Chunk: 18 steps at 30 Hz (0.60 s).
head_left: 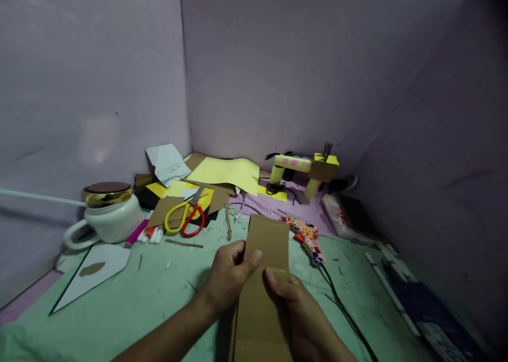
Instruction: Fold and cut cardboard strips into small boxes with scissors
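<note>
A long folded strip of brown cardboard (264,309) stretches away from me at the front centre, creased across its width. My left hand (226,272) grips its left edge, thumb on top and fingers hidden behind. From the right side my right hand (296,304) holds the same cardboard, its thumb pressed on the face near the crease. Just beyond to the right lies a floral-patterned hot glue gun (305,235) with a black cord. Scissors (186,214) with one yellow and one red handle rest on paper scraps to the left.
A white mug (113,219) with a gold-rimmed lid stands left, beside several markers (153,235). Yellow paper (226,174) and cardboard pieces lie at the back. A yellow paper animal figure (293,163) stands back right. A dark blue book (432,314) lies at right. Walls enclose the table.
</note>
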Each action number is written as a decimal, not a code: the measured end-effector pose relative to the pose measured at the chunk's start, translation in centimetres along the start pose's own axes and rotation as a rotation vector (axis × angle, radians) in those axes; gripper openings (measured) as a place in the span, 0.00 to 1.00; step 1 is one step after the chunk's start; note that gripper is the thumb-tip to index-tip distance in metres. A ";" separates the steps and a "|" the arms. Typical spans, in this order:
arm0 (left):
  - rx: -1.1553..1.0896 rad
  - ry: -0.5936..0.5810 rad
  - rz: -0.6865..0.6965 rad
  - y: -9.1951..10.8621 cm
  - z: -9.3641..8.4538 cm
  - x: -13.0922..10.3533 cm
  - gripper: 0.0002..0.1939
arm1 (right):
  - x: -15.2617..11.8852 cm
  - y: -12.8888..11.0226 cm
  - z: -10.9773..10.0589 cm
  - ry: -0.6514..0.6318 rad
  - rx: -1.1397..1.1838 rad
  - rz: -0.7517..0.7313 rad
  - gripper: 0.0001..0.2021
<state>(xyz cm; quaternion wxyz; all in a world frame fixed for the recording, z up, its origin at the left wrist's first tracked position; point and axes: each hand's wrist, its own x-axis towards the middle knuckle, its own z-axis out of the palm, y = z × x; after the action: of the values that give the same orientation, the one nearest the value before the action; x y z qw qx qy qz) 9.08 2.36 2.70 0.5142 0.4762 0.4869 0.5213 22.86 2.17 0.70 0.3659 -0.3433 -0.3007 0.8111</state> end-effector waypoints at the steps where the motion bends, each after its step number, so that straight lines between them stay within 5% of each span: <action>1: -0.012 -0.002 -0.002 -0.1 0.0 0.1 0.19 | 0.0 0.1 0.1 -0.002 -0.007 0.003 0.16; 7: -0.138 -0.035 -0.095 -1.0 -0.6 0.8 0.21 | 0.3 -0.5 -0.2 0.087 0.017 -0.012 0.19; 11: -0.178 -0.068 -0.238 -1.3 -0.7 0.9 0.23 | 0.6 -1.5 -1.0 0.267 0.092 -0.049 0.19; 18: -0.070 -0.394 -0.445 -0.6 0.2 -1.7 0.16 | 1.2 -2.9 -2.0 0.453 0.200 -0.293 0.11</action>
<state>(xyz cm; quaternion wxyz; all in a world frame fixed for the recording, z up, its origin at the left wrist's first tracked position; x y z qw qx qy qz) 9.34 0.63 2.16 0.7165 0.4317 0.4521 0.3097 24.97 5.21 1.30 0.5692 -0.4307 -0.1762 0.6778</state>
